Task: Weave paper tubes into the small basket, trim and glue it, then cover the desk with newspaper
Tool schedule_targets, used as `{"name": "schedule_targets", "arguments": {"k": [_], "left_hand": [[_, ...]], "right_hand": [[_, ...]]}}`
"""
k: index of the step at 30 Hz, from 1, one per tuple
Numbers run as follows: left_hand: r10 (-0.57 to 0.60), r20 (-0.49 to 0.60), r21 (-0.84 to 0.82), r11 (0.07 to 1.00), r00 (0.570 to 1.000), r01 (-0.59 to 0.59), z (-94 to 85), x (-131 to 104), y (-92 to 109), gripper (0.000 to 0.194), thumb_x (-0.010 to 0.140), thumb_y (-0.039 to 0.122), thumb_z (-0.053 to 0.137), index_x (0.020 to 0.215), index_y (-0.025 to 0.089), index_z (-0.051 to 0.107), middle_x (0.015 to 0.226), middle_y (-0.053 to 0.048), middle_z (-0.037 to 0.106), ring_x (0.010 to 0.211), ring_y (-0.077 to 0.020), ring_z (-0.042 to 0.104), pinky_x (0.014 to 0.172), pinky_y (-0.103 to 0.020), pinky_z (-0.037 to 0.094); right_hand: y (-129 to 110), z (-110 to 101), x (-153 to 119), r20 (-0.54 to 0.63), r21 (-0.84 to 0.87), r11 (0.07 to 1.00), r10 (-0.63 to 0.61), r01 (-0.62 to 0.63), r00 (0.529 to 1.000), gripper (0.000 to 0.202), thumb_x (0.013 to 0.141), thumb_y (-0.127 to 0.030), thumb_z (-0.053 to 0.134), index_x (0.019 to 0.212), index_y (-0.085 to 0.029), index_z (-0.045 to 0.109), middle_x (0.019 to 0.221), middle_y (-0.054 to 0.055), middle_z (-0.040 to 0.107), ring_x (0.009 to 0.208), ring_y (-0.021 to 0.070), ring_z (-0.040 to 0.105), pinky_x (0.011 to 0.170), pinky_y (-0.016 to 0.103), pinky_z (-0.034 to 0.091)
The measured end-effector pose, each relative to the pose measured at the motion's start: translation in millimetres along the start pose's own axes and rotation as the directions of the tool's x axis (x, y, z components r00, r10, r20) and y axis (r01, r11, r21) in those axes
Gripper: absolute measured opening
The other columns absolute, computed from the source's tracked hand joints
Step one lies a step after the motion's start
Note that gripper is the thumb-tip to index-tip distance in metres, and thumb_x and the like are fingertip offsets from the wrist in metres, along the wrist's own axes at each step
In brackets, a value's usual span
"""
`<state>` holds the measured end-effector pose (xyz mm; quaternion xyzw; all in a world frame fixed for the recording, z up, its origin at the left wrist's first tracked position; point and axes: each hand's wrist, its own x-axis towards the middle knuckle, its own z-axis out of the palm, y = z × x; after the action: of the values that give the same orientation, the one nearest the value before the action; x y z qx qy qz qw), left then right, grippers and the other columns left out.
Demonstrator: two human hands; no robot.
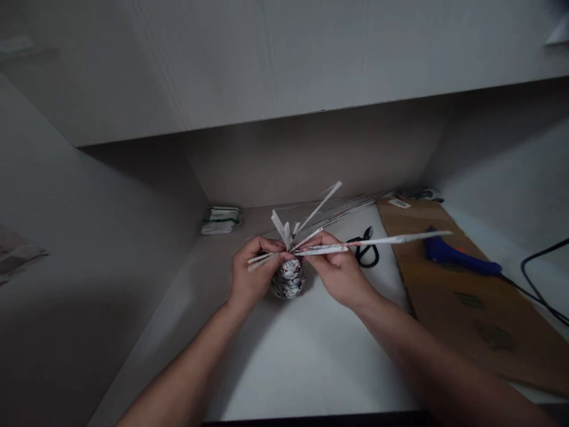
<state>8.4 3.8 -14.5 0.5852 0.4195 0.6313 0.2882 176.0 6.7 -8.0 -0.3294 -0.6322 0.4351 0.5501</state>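
Observation:
A small woven paper piece (288, 281) with a rounded body stands on the white surface, and several rolled paper sticks (317, 210) fan out from its top. My left hand (254, 267) pinches the sticks at the left of the top, with short ends poking out past its fingers. On the other side, my right hand (333, 267) has its fingers closed on sticks near the same spot. One long paper stick (400, 239) reaches from there to the right, over the cardboard. The fingertips of both hands nearly meet at the neck of the woven piece.
Black-handled scissors (368, 255) lie right of my right hand. A blue glue gun (462, 258) with a black cable rests on brown cardboard (471, 320). Thin sticks (351, 207) lie along the back, a white and green packet (221, 220) at back left. Grey walls enclose the surface.

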Motion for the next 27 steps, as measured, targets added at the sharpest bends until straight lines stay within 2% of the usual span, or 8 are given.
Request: {"name": "schedule_targets", "arguments": {"k": [3, 5, 9, 12, 16, 20, 24, 27], "left_hand": [[-0.092, 0.054, 0.029, 0.995, 0.994, 0.090, -3.8, 6, -1, 0.034, 0.060, 0.022, 0.084, 0.088, 0.017, 0.066, 0.074, 0.001, 0.069, 0.070, -0.0139, 0.065, 0.066, -0.025, 0.052], [-0.131, 0.158, 0.020, 0.991, 0.979, 0.129, -8.4, 10, -1, 0.037, 0.063, 0.025, 0.082, 0.096, 0.017, 0.068, 0.081, -0.002, 0.072, 0.076, -0.0165, 0.067, 0.071, -0.028, 0.053], [-0.129, 0.333, 0.002, 0.991, 0.934, 0.136, -17.4, 14, 2, 0.020, 0.065, 0.027, 0.081, 0.079, 0.016, 0.071, 0.077, -0.003, 0.072, 0.073, -0.0172, 0.066, 0.070, -0.030, 0.052], [-0.082, 0.324, 0.000, 0.996, 0.942, 0.087, -19.5, 14, 5, 0.018, 0.063, 0.024, 0.083, 0.071, 0.016, 0.069, 0.067, 0.000, 0.068, 0.064, -0.0150, 0.063, 0.062, -0.027, 0.051], [-0.016, 0.275, -0.027, 0.999, 0.961, 0.025, -16.4, 13, 3, 0.017, 0.065, 0.024, 0.082, 0.067, 0.016, 0.067, 0.071, 0.000, 0.069, 0.067, -0.0150, 0.065, 0.063, -0.026, 0.051], [-0.026, 0.202, -0.022, 0.999, 0.979, 0.031, -11.0, 8, -3, 0.019, 0.068, 0.025, 0.080, 0.067, 0.016, 0.064, 0.076, 0.000, 0.070, 0.071, -0.0146, 0.066, 0.064, -0.024, 0.051], [-0.002, 0.161, 0.020, 1.000, 0.987, -0.001, -5.7, 0, -8, 0.018, 0.073, 0.023, 0.076, 0.067, 0.017, 0.060, 0.078, 0.001, 0.069, 0.074, -0.0134, 0.065, 0.068, -0.022, 0.049], [0.048, 0.192, -0.014, 0.999, 0.980, -0.046, -4.1, -3, -10, 0.015, 0.075, 0.020, 0.074, 0.071, 0.017, 0.060, 0.083, 0.001, 0.068, 0.079, -0.0131, 0.064, 0.071, -0.022, 0.048]], "right_hand": [[1, -1, -2, 0.024, -0.106, 0.994, -0.018, 0.020, 1.000, 0.012, 0.086, -0.030, 0.062, 0.077, -0.021, 0.062, 0.080, 0.000, 0.065, 0.079, 0.0149, 0.060, 0.071, 0.026, 0.045], [1, -1, -2, 0.039, -0.129, 0.991, -0.010, 0.015, 0.999, 0.012, 0.086, -0.029, 0.062, 0.078, -0.021, 0.061, 0.078, -0.001, 0.065, 0.077, 0.0147, 0.059, 0.070, 0.026, 0.045], [-3, 0, -3, 0.089, -0.094, 0.995, 0.026, -0.017, 0.996, 0.011, 0.088, -0.029, 0.060, 0.079, -0.022, 0.060, 0.077, -0.002, 0.064, 0.075, 0.0142, 0.059, 0.070, 0.027, 0.045], [-2, 3, -2, 0.115, 0.010, 0.996, 0.086, -0.088, 0.990, 0.012, 0.085, -0.031, 0.062, 0.079, -0.022, 0.059, 0.081, 0.000, 0.066, 0.079, 0.0154, 0.061, 0.074, 0.029, 0.046], [4, 5, -1, 0.098, 0.174, 0.972, 0.144, -0.159, 0.985, 0.014, 0.081, -0.034, 0.066, 0.078, -0.021, 0.060, 0.086, 0.002, 0.070, 0.089, 0.0184, 0.063, 0.085, 0.034, 0.046], [9, 7, 3, 0.099, 0.345, 0.908, 0.218, -0.239, 0.971, 0.015, 0.075, -0.033, 0.068, 0.081, -0.020, 0.064, 0.085, 0.002, 0.072, 0.089, 0.0195, 0.064, 0.095, 0.037, 0.042], [12, 9, 4, 0.046, 0.465, 0.836, 0.305, -0.291, 0.951, 0.020, 0.064, -0.030, 0.074, 0.078, -0.020, 0.064, 0.080, 0.001, 0.072, 0.083, 0.0190, 0.063, 0.091, 0.036, 0.043], [12, 9, 4, 0.014, 0.486, 0.793, 0.414, -0.368, 0.910, 0.021, 0.059, -0.028, 0.076, 0.073, -0.020, 0.064, 0.073, 0.000, 0.070, 0.074, 0.0176, 0.061, 0.075, 0.032, 0.044]]}}
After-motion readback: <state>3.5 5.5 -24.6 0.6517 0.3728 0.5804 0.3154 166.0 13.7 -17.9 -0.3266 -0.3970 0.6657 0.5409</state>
